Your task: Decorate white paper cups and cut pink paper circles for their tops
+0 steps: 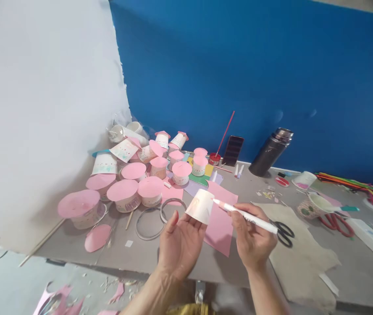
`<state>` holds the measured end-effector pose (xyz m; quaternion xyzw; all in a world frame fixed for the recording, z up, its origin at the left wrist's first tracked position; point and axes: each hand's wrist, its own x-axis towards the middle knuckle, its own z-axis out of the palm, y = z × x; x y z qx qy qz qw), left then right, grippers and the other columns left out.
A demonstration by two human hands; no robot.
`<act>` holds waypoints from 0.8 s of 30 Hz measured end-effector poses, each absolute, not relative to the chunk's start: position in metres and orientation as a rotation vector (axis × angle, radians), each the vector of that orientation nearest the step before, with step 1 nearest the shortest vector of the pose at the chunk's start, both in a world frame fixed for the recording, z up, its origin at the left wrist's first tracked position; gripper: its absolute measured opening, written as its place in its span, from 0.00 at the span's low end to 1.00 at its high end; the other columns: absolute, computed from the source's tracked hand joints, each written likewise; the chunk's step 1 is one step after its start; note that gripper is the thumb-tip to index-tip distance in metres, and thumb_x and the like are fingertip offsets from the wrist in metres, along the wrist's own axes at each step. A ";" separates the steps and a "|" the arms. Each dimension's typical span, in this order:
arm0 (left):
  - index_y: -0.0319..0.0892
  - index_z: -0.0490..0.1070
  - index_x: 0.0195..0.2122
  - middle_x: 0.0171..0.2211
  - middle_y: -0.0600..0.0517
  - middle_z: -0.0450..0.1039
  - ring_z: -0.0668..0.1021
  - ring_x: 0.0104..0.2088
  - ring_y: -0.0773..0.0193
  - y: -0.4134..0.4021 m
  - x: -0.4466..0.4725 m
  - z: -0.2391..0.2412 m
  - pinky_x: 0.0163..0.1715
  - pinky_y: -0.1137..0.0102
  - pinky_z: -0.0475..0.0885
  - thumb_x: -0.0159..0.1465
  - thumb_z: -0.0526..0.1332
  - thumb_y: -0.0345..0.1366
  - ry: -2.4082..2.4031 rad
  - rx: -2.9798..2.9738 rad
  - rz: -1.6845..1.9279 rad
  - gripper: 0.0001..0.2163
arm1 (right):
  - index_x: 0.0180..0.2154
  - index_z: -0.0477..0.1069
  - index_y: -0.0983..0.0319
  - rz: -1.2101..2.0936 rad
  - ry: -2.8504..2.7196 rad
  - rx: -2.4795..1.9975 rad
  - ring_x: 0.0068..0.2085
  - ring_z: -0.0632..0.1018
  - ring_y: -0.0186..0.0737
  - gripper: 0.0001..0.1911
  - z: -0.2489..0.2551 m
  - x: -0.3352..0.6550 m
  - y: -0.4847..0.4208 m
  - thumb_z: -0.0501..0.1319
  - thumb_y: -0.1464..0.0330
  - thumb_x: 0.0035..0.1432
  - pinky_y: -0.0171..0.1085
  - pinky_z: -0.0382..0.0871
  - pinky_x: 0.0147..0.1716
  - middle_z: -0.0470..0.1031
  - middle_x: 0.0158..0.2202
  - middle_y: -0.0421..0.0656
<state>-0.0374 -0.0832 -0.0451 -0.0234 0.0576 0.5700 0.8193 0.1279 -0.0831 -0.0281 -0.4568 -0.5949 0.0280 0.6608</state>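
Note:
My left hand (178, 243) is palm up with its fingers around a white paper cup (201, 205), which lies tilted on its side above the grey table (134, 258). In my right hand (251, 238) a white marker pen (248, 215) is pinched, with its pink tip touching the cup's side. Beneath the cup and pen lies a pink paper sheet (221, 225). Black-handled scissors (283, 232) lie just right of my right hand.
Several pink-topped paper cups (125, 192) crowd the back left by a white wall. Metal rings (160, 214), a pink paper disc (97, 237), a dark flask (272, 151), a phone (233, 150), red scissors (336, 223), pipe cleaners (364, 186) and a beige cloth (301, 258) also lie on the table.

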 end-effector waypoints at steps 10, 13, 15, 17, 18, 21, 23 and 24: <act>0.39 0.70 0.67 0.60 0.39 0.78 0.76 0.64 0.51 -0.086 -0.036 -0.055 0.68 0.58 0.65 0.70 0.58 0.39 0.166 0.018 1.254 0.25 | 0.44 0.76 0.56 0.024 -1.527 -0.966 0.37 0.85 0.48 0.06 -0.043 0.126 -0.080 0.65 0.71 0.66 0.45 0.82 0.37 0.82 0.34 0.44; 0.38 0.72 0.66 0.59 0.38 0.79 0.76 0.64 0.49 -0.086 -0.035 -0.055 0.67 0.56 0.66 0.70 0.57 0.39 0.188 0.001 1.253 0.24 | 0.45 0.76 0.57 0.033 -1.563 -0.978 0.38 0.85 0.47 0.07 -0.045 0.127 -0.081 0.64 0.72 0.66 0.45 0.82 0.40 0.82 0.35 0.44; 0.37 0.73 0.65 0.58 0.38 0.79 0.77 0.64 0.49 -0.086 -0.034 -0.054 0.68 0.56 0.65 0.70 0.57 0.39 0.205 -0.023 1.255 0.24 | 0.45 0.76 0.57 0.021 -1.581 -0.983 0.38 0.85 0.47 0.08 -0.045 0.128 -0.081 0.64 0.73 0.66 0.45 0.82 0.41 0.83 0.36 0.44; 0.37 0.73 0.64 0.58 0.38 0.80 0.77 0.64 0.50 -0.086 -0.034 -0.054 0.68 0.57 0.65 0.70 0.58 0.39 0.218 -0.036 1.258 0.24 | 0.45 0.76 0.57 0.014 -1.589 -0.992 0.39 0.85 0.47 0.08 -0.045 0.128 -0.081 0.64 0.73 0.66 0.45 0.82 0.41 0.83 0.36 0.45; 0.37 0.74 0.64 0.58 0.38 0.80 0.77 0.64 0.49 -0.086 -0.034 -0.054 0.68 0.57 0.65 0.69 0.58 0.39 0.226 -0.036 1.260 0.24 | 0.45 0.76 0.57 0.013 -1.590 -0.997 0.39 0.85 0.47 0.08 -0.044 0.128 -0.081 0.64 0.73 0.66 0.45 0.82 0.41 0.83 0.36 0.45; 0.37 0.73 0.64 0.58 0.37 0.80 0.77 0.63 0.49 -0.087 -0.034 -0.053 0.68 0.56 0.65 0.69 0.58 0.38 0.246 -0.023 1.265 0.24 | 0.45 0.76 0.57 0.012 -1.600 -0.996 0.38 0.85 0.47 0.08 -0.043 0.127 -0.081 0.64 0.73 0.66 0.45 0.82 0.41 0.83 0.36 0.44; 0.36 0.73 0.64 0.57 0.37 0.80 0.77 0.63 0.49 -0.087 -0.034 -0.052 0.69 0.56 0.64 0.68 0.59 0.37 0.257 -0.021 1.270 0.24 | 0.46 0.76 0.57 -0.001 -1.605 -0.981 0.38 0.85 0.46 0.09 -0.043 0.127 -0.081 0.64 0.74 0.65 0.45 0.82 0.41 0.83 0.35 0.43; 0.36 0.73 0.64 0.57 0.37 0.80 0.77 0.63 0.49 -0.087 -0.033 -0.052 0.69 0.56 0.64 0.68 0.59 0.36 0.262 -0.024 1.272 0.24 | 0.46 0.76 0.57 -0.005 -1.604 -0.976 0.38 0.85 0.46 0.09 -0.043 0.126 -0.081 0.64 0.74 0.65 0.45 0.82 0.41 0.83 0.35 0.43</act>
